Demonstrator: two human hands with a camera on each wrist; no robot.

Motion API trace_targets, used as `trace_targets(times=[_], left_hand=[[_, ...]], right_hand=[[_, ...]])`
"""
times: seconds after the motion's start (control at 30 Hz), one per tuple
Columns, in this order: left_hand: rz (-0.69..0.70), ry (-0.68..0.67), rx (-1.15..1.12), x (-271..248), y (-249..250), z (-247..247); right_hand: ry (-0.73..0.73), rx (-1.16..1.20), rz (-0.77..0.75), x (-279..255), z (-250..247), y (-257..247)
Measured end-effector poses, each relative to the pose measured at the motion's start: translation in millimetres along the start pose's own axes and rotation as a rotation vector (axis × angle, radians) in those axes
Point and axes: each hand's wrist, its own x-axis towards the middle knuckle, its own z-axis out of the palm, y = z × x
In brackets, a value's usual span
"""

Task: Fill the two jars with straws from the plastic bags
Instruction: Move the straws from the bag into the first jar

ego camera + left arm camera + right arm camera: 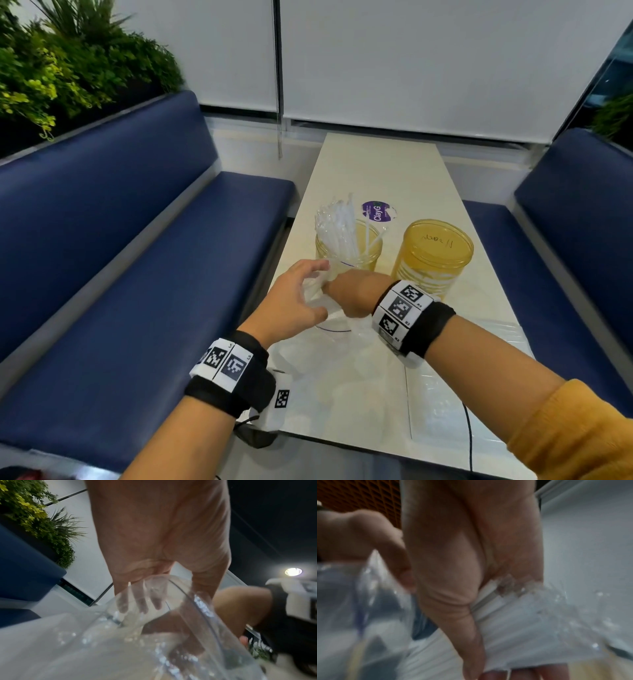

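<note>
In the head view, two yellow-tinted jars stand mid-table. The left jar [347, 251] is open and holds several wrapped white straws [337, 226] that stick up out of it. The right jar [432, 257] has a closed top with handwriting on it. A clear plastic bag [342, 363] [106, 646] lies in front of them. My left hand [296, 301] [163, 534] grips the bag's mouth and holds it open. My right hand [351, 294] [467, 568] is inside the bag, gripping a bundle of white straws [522, 622].
A purple round lid [376, 210] lies behind the jars. Another flat clear bag [455, 394] and a black cable [468, 431] lie at the near right of the narrow white table [376, 164]. Blue benches [137, 274] flank both sides, with plants [51, 68] behind the left one.
</note>
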Motion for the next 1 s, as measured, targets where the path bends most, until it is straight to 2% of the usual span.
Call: trace_targets(times=[0.13, 0.2, 0.33, 0.43, 0.53, 0.63, 0.77, 0.83, 0.9, 0.93, 1.0], left_hand=[[-0.043, 0.038, 0.086, 3, 1, 9], [-0.077, 0.103, 0.13, 5, -2, 16], [-0.099, 0.275, 0.229, 11, -4, 26], [-0.088, 0.325, 0.203, 9, 2, 28], [-0.086, 0.339, 0.106, 7, 1, 28], [-0.099, 0.352, 0.062, 13, -1, 30], [-0.103, 0.353, -0.088, 18, -1, 31], [-0.111, 0.376, -0.124, 17, -1, 32], [-0.127, 0.393, -0.142, 18, 2, 31], [-0.134, 0.389, -0.141, 19, 3, 30], [-0.124, 0.38, -0.136, 22, 7, 29]], right_hand=[[0.075, 0.049, 0.031, -22, -25, 6], [0.136, 0.071, 0.027, -31, -37, 5], [0.125, -0.118, 0.001, -45, -64, -5], [0.285, -0.09, -0.046, -53, -77, 3], [0.516, 0.18, -0.06, -54, -84, 28], [0.718, 0.625, -0.129, -43, -77, 35], [0.718, 0.867, -0.185, -22, -48, 13], [0.867, 1.146, -0.216, -16, -41, 7], [0.996, 1.417, -0.179, -14, -36, 2], [1.007, 1.509, -0.147, -11, -32, -1], [0.928, 1.614, -0.15, -5, -21, -10]])
